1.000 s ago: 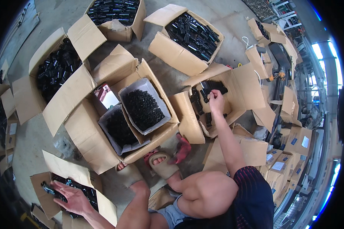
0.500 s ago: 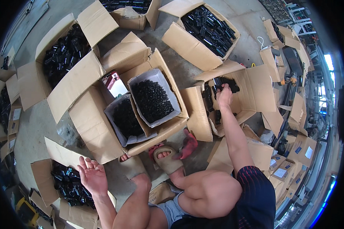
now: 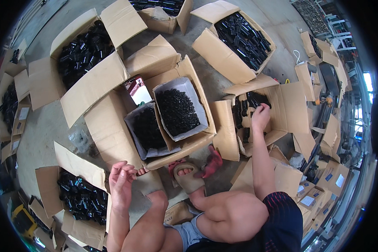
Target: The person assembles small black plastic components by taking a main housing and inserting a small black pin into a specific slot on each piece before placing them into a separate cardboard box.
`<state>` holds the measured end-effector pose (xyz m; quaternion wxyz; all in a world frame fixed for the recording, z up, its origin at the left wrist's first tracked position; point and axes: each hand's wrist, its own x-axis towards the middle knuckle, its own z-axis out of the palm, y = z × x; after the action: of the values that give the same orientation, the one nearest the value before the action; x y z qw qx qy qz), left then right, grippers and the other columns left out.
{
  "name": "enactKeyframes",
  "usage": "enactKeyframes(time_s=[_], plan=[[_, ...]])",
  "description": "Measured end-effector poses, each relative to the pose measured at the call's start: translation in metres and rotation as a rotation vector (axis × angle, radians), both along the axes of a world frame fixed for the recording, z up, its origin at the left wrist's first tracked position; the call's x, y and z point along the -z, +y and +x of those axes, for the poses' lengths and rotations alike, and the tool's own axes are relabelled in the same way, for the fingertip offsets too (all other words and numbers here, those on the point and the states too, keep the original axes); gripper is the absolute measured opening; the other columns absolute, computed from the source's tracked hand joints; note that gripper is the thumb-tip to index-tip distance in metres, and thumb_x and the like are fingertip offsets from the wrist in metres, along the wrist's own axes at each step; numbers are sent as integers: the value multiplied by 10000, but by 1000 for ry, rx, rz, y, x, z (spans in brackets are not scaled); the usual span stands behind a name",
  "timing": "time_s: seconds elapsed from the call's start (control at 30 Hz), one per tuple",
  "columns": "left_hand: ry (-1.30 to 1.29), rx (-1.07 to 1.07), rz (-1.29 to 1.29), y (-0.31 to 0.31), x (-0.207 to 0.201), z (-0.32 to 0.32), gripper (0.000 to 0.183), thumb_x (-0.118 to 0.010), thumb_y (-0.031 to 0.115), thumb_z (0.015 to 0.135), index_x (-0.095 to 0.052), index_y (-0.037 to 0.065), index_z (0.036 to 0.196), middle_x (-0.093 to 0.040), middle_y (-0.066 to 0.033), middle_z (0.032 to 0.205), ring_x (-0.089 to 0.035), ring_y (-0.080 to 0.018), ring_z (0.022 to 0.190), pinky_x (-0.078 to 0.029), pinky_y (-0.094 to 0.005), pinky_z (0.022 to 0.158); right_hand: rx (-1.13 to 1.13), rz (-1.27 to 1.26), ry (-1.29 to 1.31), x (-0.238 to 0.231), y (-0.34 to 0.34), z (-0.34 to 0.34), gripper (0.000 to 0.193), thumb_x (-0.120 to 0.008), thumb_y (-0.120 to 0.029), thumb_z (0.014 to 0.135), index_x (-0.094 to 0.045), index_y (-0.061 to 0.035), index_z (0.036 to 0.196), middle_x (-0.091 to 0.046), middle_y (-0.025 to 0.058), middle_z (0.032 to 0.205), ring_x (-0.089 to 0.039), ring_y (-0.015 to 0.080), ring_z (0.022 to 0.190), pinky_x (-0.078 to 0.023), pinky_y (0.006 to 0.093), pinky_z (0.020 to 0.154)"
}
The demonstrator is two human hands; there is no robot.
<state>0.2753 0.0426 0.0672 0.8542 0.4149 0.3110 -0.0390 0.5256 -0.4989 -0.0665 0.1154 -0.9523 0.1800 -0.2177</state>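
My right hand (image 3: 261, 117) reaches into an open cardboard box (image 3: 277, 119) on the right. Its fingers are pinched together at the edge of the glossy black parts (image 3: 253, 99) lying there, and they appear to grip one; their exact kind is too small to tell. My left hand (image 3: 121, 185) is raised at the lower left, fingers loosely bent and nothing visible in them. Near it stands a larger carton (image 3: 109, 130) holding two grey-lined trays (image 3: 181, 136) of small black pieces (image 3: 176, 111). A phone (image 3: 137, 90) leans in that carton beside the trays.
Open boxes of black parts surround me: one at upper left (image 3: 73, 116), one at upper right (image 3: 222, 54), one at lower left (image 3: 46, 189). A red glove (image 3: 211, 161) lies by my sandal (image 3: 188, 178). More cartons (image 3: 332, 176) are stacked at the right. A plastic bag (image 3: 80, 139) rests on the floor.
My left hand has moved right and turned, its fingers bending in more. The right hand has shifted slightly within its box, drawing back from the parts' far end. The whole view has swung slightly.
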Motion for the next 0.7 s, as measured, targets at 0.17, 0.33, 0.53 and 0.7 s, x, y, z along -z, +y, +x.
enactKeyframes(time_s=[0.17,0.33,0.53,0.7], plan=[[19,198,176,-13,-6,9,286,-657,116,986,-584,36,1251,-694,-78,1125,-661,-168,1022,-501,-301,874,-19,560,-108,-80,65,-21,212,-467,-118,1066,-606,-25,1195,-666,104,1009,-662,149,835,-529,322,722],[-96,415,299,-27,-13,23,412,-660,91,987,-540,21,1374,-668,-95,1226,-648,-184,1105,-491,-346,1021,-565,759,228,-152,170,-36,179,-529,-176,1074,-656,-66,1136,-678,39,964,-605,108,773,-498,279,716],[-147,811,659,-50,-47,55,700,-779,271,910,-476,19,1489,-690,-168,1255,-717,-224,940,-566,-350,824,-1028,833,713,-162,300,-88,152,-585,-136,1018,-657,-24,1089,-696,167,829,-702,304,738,-537,401,673],[-17,828,615,-40,-28,45,591,-774,220,927,-536,-43,1400,-746,-118,1008,-727,-169,850,-569,-298,773,-821,1408,1249,-157,309,-98,357,-721,-217,969,-611,-42,1261,-661,23,955,-657,58,780,-521,218,636]])
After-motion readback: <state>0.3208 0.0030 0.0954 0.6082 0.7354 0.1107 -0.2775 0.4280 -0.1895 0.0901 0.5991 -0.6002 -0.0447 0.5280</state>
